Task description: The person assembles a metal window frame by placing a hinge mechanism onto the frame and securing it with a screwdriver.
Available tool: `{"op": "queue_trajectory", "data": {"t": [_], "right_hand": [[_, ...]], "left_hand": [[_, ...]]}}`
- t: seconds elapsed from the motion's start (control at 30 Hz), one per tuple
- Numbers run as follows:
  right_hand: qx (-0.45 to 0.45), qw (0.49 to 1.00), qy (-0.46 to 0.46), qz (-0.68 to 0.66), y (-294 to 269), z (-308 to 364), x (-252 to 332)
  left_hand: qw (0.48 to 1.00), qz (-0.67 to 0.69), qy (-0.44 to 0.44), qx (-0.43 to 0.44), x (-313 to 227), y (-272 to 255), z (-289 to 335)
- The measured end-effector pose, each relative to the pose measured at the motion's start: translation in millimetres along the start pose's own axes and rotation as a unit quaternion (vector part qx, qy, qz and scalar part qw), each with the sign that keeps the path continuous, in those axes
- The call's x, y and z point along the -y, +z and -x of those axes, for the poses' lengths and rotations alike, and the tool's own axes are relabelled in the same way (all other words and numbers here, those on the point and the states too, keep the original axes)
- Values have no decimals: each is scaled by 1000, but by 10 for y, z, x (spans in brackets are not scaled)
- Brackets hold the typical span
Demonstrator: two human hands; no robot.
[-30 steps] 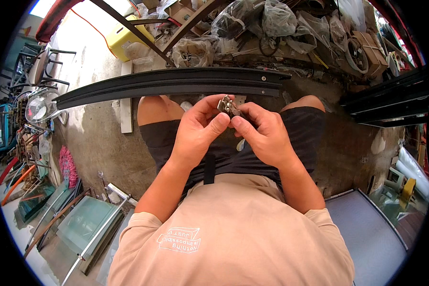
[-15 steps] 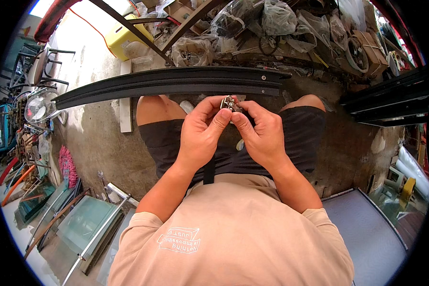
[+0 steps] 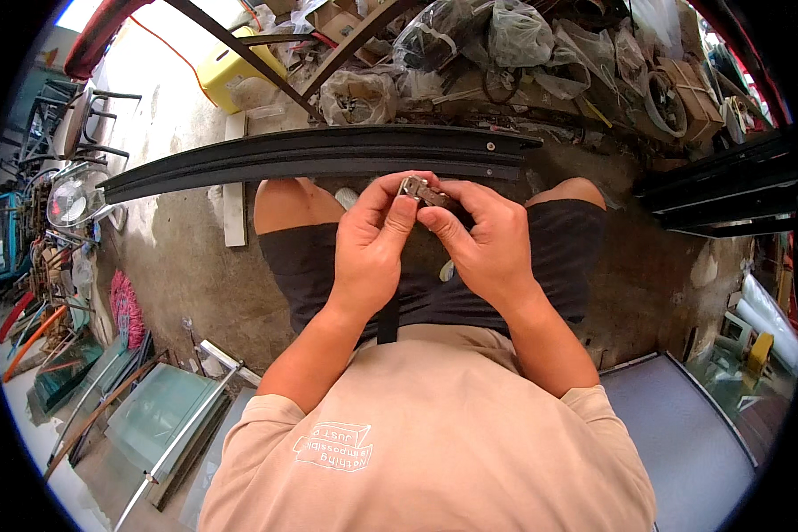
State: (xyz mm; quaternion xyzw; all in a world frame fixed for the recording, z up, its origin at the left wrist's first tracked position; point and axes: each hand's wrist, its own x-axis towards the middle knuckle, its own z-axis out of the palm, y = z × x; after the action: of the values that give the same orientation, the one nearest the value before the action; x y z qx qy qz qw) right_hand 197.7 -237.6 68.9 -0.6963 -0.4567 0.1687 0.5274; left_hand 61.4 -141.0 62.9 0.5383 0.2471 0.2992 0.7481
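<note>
Between my two hands is a small metal fitting [image 3: 428,192], silvery at its left end and brownish along its body. The thumb and fingers of my left hand [image 3: 369,250] pinch the silvery end. My right hand [image 3: 494,239] grips the other end, its thumb lying along the near side. Parts of the fitting are hidden behind the fingers, and its exact kind cannot be made out. Just beyond my hands, a long black metal frame bar [image 3: 328,149] stretches across above my knees, with two screw heads near its right end.
Plastic bags [image 3: 519,35] and scrap are heaped beyond the bar. A yellow plastic stool [image 3: 230,71] stands far left. Glass panes [image 3: 155,403] lean at the lower left. To the right are black frame bars [image 3: 727,191] and a framed mesh panel [image 3: 674,426].
The fitting has turned in my fingers and now shows a longer brownish side. My left fingertips have shifted slightly left and up. The black bar has stayed put.
</note>
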Motion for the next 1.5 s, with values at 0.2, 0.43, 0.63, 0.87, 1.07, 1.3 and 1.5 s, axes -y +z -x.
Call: {"op": "queue_trajectory", "data": {"t": [0.2, 0.43, 0.63, 0.87, 1.07, 1.3, 1.5], "right_hand": [[-2, 1000, -3, 29, 113, 15, 15], [-45, 997, -31, 50, 196, 59, -17], [-74, 996, -25, 44, 226, 40, 30], [-93, 996, -4, 7, 306, 27, -7], [-94, 995, 32, -20, 320, 6, -11], [-113, 993, 3, 17, 328, -55, -29], [-155, 983, -55, 79, 209, -200, 96]], "left_hand": [[998, 43, -13, -44, 120, -55, -31], [998, 22, -9, -57, 131, -15, -24], [996, 45, 3, -73, 151, 45, -47], [993, 54, 10, -105, 107, 79, -45], [991, 74, 17, -114, 123, 86, -91], [986, 98, 38, -125, 124, 137, -97], [987, 81, 50, -132, -19, 203, -26]]}}
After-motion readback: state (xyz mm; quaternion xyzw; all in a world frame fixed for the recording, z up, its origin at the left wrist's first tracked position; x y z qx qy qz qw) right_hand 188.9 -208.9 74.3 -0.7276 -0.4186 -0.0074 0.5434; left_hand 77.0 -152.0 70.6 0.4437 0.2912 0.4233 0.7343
